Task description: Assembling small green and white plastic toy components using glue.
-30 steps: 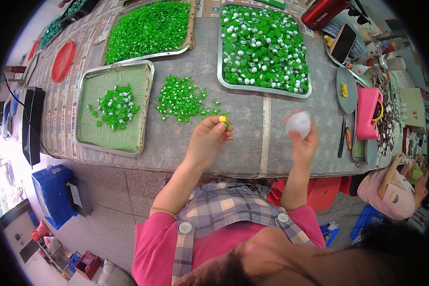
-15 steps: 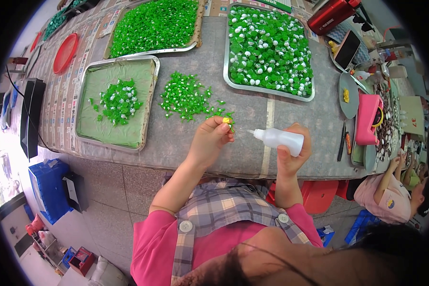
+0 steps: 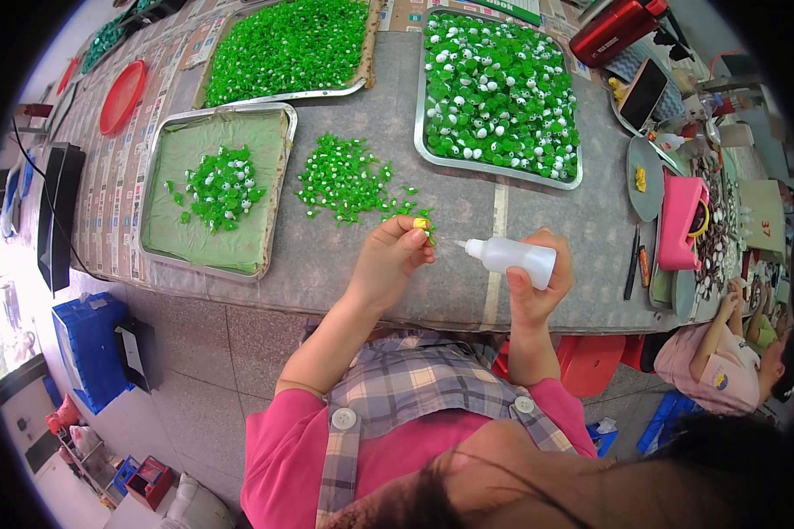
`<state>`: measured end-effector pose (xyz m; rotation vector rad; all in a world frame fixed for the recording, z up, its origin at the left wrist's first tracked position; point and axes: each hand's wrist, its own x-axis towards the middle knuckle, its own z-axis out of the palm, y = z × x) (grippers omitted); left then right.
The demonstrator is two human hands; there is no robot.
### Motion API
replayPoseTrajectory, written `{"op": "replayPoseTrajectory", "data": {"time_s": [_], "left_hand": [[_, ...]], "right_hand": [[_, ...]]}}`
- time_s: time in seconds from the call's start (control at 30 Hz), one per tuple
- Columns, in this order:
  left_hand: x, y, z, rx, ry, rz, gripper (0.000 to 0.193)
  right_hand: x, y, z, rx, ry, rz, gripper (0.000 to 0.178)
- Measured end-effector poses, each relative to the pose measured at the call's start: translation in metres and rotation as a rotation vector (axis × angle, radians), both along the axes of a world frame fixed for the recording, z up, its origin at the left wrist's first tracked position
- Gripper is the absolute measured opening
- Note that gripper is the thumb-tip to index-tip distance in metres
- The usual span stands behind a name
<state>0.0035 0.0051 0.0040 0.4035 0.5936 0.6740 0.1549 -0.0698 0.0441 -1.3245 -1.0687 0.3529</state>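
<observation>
A tiny green piece [image 3: 430, 235] is pinched between thumb and fingers of my left hand [image 3: 388, 262]; its exact shape is too small to make out. Something yellow [image 3: 422, 223] covers the index fingertip there. My right hand [image 3: 543, 286] wraps round a white squeeze bottle [image 3: 516, 256], held on its side. Its thin nozzle points left at the green piece, with a small gap between them. Just beyond my left hand, a loose pile of small green pieces with white spots [image 3: 344, 181] lies on the grey table cover [image 3: 370, 110].
At left, a shallow tray [image 3: 163, 198] holds green-and-white eye-like pieces. Two fuller trays stand behind: one of small green pieces [image 3: 282, 44], one of larger eye-like pieces [image 3: 503, 97]. A pink tape dispenser [image 3: 679, 220], a phone [image 3: 644, 93] and a co-worker [image 3: 715, 361] are at right.
My right hand has brought the bottle slightly left, so its nozzle is a little closer to the green piece. My left hand has stayed almost still.
</observation>
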Motion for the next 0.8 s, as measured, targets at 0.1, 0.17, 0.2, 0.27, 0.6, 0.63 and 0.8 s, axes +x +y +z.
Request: {"op": "replayPoseTrajectory", "data": {"time_s": [0.1, 0.17, 0.2, 0.27, 0.6, 0.63, 0.8], "left_hand": [[0.0004, 0.0002, 0.0004, -0.002, 0.003, 0.002, 0.003], [0.0007, 0.0003, -0.0002, -0.004, 0.004, 0.003, 0.003], [0.0006, 0.0002, -0.0006, -0.001, 0.000, 0.003, 0.003], [0.0002, 0.0001, -0.0011, 0.001, -0.004, 0.003, 0.003], [0.0010, -0.0008, -0.0012, -0.006, 0.020, -0.005, 0.011], [0.0011, -0.0009, -0.0012, -0.007, 0.015, -0.009, 0.011], [0.0017, -0.0007, -0.0011, -0.003, 0.018, -0.016, 0.011]], "right_hand": [[0.0002, -0.0003, -0.0004, -0.012, 0.006, 0.007, 0.041], [0.0003, 0.0000, -0.0006, -0.018, 0.003, 0.014, 0.040], [0.0000, 0.0006, -0.0002, -0.021, -0.019, 0.004, 0.041], [0.0000, 0.0006, -0.0003, -0.025, -0.040, -0.006, 0.041], [0.0033, -0.0011, 0.0016, 0.035, -0.010, -0.011, 0.032], [0.0035, -0.0014, 0.0013, 0.040, -0.002, -0.009, 0.032], [0.0017, 0.0006, 0.0007, 0.019, -0.023, -0.029, 0.037]]}}
